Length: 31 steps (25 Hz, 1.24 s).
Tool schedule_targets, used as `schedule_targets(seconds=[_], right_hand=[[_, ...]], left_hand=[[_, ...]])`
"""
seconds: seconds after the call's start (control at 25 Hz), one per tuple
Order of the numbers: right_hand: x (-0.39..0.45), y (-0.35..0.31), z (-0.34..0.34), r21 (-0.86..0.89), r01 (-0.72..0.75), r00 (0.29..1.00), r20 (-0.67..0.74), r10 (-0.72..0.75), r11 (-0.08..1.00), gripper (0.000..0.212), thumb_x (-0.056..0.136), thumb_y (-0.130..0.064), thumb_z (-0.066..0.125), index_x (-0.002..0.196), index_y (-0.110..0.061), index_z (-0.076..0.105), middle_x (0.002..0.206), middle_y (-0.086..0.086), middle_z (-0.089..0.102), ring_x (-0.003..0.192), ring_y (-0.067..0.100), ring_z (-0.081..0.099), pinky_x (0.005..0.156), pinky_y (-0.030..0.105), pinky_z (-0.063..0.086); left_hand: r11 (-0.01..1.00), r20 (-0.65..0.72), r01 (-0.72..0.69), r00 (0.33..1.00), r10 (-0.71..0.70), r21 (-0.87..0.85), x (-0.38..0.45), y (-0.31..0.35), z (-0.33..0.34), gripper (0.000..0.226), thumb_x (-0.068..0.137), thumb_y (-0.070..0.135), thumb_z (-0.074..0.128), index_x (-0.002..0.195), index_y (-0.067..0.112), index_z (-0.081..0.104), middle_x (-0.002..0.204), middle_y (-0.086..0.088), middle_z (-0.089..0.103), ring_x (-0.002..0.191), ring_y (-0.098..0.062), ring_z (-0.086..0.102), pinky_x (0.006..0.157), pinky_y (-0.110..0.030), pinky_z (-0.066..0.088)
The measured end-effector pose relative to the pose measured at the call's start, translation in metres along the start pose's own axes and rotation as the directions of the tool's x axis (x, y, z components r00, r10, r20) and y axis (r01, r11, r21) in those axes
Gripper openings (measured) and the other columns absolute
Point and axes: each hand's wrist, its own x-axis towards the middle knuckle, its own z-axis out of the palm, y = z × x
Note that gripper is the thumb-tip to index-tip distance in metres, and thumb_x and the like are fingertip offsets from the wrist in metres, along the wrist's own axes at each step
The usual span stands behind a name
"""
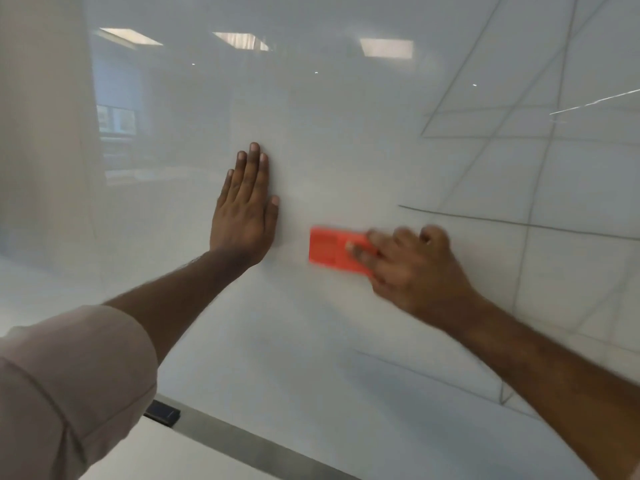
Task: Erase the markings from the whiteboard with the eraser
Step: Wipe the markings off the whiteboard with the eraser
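Note:
A glossy whiteboard (346, 140) fills the view. Thin dark lines (512, 221) cross its right side, and fainter ones run along the lower right. My right hand (412, 268) grips an orange-red eraser (329, 249) by its right end and presses it flat on the board, left of the lines; both look motion-blurred. My left hand (244, 209) lies flat on the board with fingers straight and together, a short way left of the eraser, holding nothing.
A metal bottom frame (249, 441) edges the board at the lower left, with a small dark clip (162, 412) on it. Ceiling lights reflect in the upper board. My pale rolled sleeve (69, 386) fills the lower left corner.

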Motion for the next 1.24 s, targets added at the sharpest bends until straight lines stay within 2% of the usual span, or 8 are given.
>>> schedule_targets(seconds=[0.16,0.32,0.44,0.64,0.88,1.0,1.12,1.24], right_hand=[[0.004,-0.009,-0.004,-0.018,-0.266,0.962,-0.062,0.265,0.964,0.045,0.090,-0.031,0.061,0.135,-0.024,0.059,0.125,0.005,0.063,0.092,0.027,0.058,0.078,0.040,0.031],[-0.079,-0.050,0.007,0.115,0.286,0.936,0.177,-0.303,0.951,0.044,0.088,-0.022,0.060,0.132,-0.022,0.057,0.120,0.005,0.064,0.093,0.024,0.061,0.079,0.039,0.034],[-0.109,-0.026,0.000,0.130,0.413,0.885,0.176,-0.431,0.901,0.044,0.088,-0.022,0.061,0.131,-0.025,0.056,0.119,0.001,0.065,0.094,0.021,0.063,0.082,0.037,0.034],[-0.046,0.066,-0.032,-0.064,0.067,0.994,-0.078,-0.072,0.996,0.040,0.094,-0.029,0.058,0.133,-0.021,0.058,0.117,0.010,0.069,0.081,0.026,0.063,0.073,0.037,0.030],[0.005,0.100,-0.049,-0.087,-0.417,0.901,-0.172,0.398,0.905,0.050,0.093,-0.034,0.060,0.140,-0.020,0.054,0.123,0.009,0.061,0.094,0.030,0.055,0.078,0.040,0.030],[-0.037,0.055,-0.036,-0.046,-0.093,0.996,-0.002,0.092,0.995,0.047,0.091,-0.030,0.062,0.136,-0.020,0.058,0.122,0.010,0.063,0.090,0.029,0.059,0.077,0.039,0.033],[-0.072,0.047,-0.038,-0.043,0.237,0.963,0.142,-0.229,0.971,0.042,0.093,-0.025,0.057,0.135,-0.023,0.057,0.118,0.006,0.065,0.088,0.023,0.060,0.075,0.038,0.035],[-0.051,0.090,-0.042,-0.132,0.239,0.969,0.102,-0.227,0.962,0.041,0.095,-0.029,0.056,0.136,-0.025,0.057,0.116,0.005,0.065,0.085,0.021,0.058,0.074,0.037,0.034]], left_hand=[[0.998,-0.035,0.057,0.998,-0.058,-0.029,0.001,0.016,-0.001,0.065,0.102,0.025,0.034,0.161,0.006,0.012,0.170,-0.010,0.007,0.158,-0.022,0.003,0.129,-0.040,0.008],[0.995,-0.038,0.085,0.996,-0.087,-0.044,0.008,0.031,-0.002,0.069,0.100,0.030,0.032,0.161,0.005,0.011,0.170,-0.011,0.006,0.158,-0.021,0.001,0.129,-0.039,0.006],[1.000,-0.046,-0.014,0.999,0.013,-0.025,0.017,0.037,-0.003,0.069,0.100,0.030,0.033,0.161,0.008,0.009,0.170,-0.009,0.005,0.157,-0.020,0.000,0.129,-0.037,0.004],[0.991,-0.089,-0.127,0.988,0.123,-0.044,0.045,0.063,-0.004,0.067,0.101,0.029,0.034,0.160,0.006,0.014,0.169,-0.012,0.012,0.157,-0.025,0.007,0.129,-0.041,0.009],[0.986,-0.200,-0.084,0.978,0.054,-0.144,0.089,0.120,-0.010,0.063,0.104,0.027,0.037,0.160,0.005,0.016,0.169,-0.014,0.014,0.157,-0.027,0.009,0.129,-0.041,0.008],[0.980,-0.227,-0.146,0.967,0.112,-0.137,0.101,0.133,-0.011,0.061,0.105,0.025,0.035,0.160,0.005,0.018,0.169,-0.014,0.015,0.157,-0.027,0.010,0.129,-0.042,0.008],[0.976,-0.236,-0.192,0.958,0.162,-0.106,0.110,0.134,-0.010,0.060,0.106,0.026,0.032,0.160,0.007,0.016,0.169,-0.012,0.013,0.157,-0.025,0.008,0.129,-0.040,0.007],[0.971,-0.236,-0.223,0.951,0.197,-0.084,0.139,0.137,-0.014,0.061,0.105,0.030,0.029,0.161,0.008,0.015,0.170,-0.009,0.012,0.158,-0.023,0.006,0.129,-0.038,0.006]])
